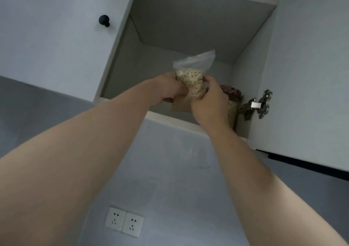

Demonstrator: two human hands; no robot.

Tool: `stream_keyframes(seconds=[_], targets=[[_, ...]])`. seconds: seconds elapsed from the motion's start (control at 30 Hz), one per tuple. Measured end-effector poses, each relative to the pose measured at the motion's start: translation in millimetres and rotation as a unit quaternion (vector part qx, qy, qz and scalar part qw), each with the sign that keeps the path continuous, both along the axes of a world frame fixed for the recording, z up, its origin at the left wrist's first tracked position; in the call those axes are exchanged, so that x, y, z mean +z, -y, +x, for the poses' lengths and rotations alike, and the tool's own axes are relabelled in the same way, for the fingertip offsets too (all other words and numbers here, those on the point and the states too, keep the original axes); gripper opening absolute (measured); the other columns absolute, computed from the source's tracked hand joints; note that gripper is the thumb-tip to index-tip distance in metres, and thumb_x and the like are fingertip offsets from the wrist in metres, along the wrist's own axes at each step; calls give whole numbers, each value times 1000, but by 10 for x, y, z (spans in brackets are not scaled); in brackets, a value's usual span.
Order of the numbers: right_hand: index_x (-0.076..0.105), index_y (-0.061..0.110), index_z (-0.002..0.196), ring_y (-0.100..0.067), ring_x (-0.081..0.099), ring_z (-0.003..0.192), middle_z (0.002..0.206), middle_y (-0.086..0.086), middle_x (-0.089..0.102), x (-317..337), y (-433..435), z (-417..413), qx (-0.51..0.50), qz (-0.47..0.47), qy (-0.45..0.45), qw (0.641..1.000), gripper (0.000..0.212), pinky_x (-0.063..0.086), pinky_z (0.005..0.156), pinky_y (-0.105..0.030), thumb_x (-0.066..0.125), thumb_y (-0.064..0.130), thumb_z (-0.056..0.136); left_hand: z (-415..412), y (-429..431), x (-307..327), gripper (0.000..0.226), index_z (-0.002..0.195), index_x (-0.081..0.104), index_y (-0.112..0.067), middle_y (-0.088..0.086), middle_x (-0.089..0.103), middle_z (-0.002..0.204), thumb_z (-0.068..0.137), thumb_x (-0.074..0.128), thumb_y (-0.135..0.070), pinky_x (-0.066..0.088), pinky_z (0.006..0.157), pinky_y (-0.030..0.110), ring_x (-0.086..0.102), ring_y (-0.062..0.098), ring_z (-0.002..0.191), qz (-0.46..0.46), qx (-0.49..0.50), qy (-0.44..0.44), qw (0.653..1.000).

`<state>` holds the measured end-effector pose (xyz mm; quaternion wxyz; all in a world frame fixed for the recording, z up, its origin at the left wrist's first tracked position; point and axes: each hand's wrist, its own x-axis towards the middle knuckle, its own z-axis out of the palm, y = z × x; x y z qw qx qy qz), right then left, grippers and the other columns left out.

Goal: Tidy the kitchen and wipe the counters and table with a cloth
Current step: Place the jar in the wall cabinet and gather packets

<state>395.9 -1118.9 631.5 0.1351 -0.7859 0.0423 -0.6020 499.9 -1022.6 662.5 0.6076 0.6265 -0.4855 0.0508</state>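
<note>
Kitchen cupboard stands open overhead. Both arms are up. The left hand and right hand each pinch a side of the clear bag of pale pieces, at the lower shelf's front edge, just left of a dark-lidded jar. Putting-away looks under way, with the bag not yet released. No cloth in sight, so I judge the wiping is yet to come.

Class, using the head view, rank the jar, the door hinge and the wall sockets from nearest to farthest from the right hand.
1. jar, just behind the right hand
2. door hinge, on the cupboard's right side
3. wall sockets, far below, leftward
</note>
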Motion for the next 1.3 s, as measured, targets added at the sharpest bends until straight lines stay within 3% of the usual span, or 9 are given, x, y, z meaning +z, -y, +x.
stream_keyframes(seconds=[0.13,0.27,0.47,0.6,0.73,0.87,1.0,1.13,1.3], targets=[[52,23,130,-26,62,99,109,-6,67,-83,62,99,-97,-20,-27,995,46,45,74,-29,65,20,87,144,259,31,25,89,62,-17,7,69,91,89,50,5,58,85,40,66,24,88,80,27,3,996],[60,14,113,-25,60,94,108,-10,65,-27,43,93,-135,-22,-63,989,27,40,71,-27,63,9,86,202,422,13,38,113,56,-29,7,69,92,92,55,3,57,89,43,66,26,87,77,17,-40,996],[68,11,102,-29,63,93,98,-12,68,-10,102,150,-124,-40,-107,986,26,40,67,-25,56,3,81,192,516,45,38,113,62,-17,9,65,84,93,47,12,56,90,50,66,29,80,74,20,-37,996],[69,8,98,-27,60,84,94,-12,67,-4,146,201,-134,-19,-121,983,22,36,60,-22,57,4,80,121,574,37,36,123,62,-8,17,69,110,93,48,5,57,89,52,67,34,106,105,56,1,993],[63,7,86,-25,56,77,92,-11,66,-25,122,168,-137,-9,-114,984,5,38,61,-26,59,7,83,151,573,28,20,112,63,-11,11,67,117,96,53,-4,58,85,51,66,27,106,123,43,-18,991],[56,15,78,-21,47,74,90,-10,61,-20,104,130,-144,-14,-123,982,10,35,57,-23,58,7,85,219,547,-4,26,115,67,-7,10,67,119,98,49,-6,59,83,53,66,28,107,130,17,-37,991],[55,13,71,-24,55,71,87,-13,65,-26,105,132,-141,11,-106,984,15,34,51,-24,54,4,83,190,487,-24,23,119,60,-11,13,60,117,100,47,-9,57,89,46,63,30,104,96,98,7,991],[71,10,100,-29,65,88,102,-14,70,-66,77,114,-149,7,-46,988,24,50,67,-29,53,5,86,266,303,-53,29,118,67,-17,7,68,117,94,52,-11,56,90,35,66,26,107,35,210,87,973],[70,11,118,-23,64,105,113,-6,71,-162,-7,90,-95,-63,56,992,28,52,91,-36,54,11,95,35,-236,-381,24,106,74,-18,-2,73,105,92,57,-10,48,88,18,67,14,98,-76,258,179,946]])
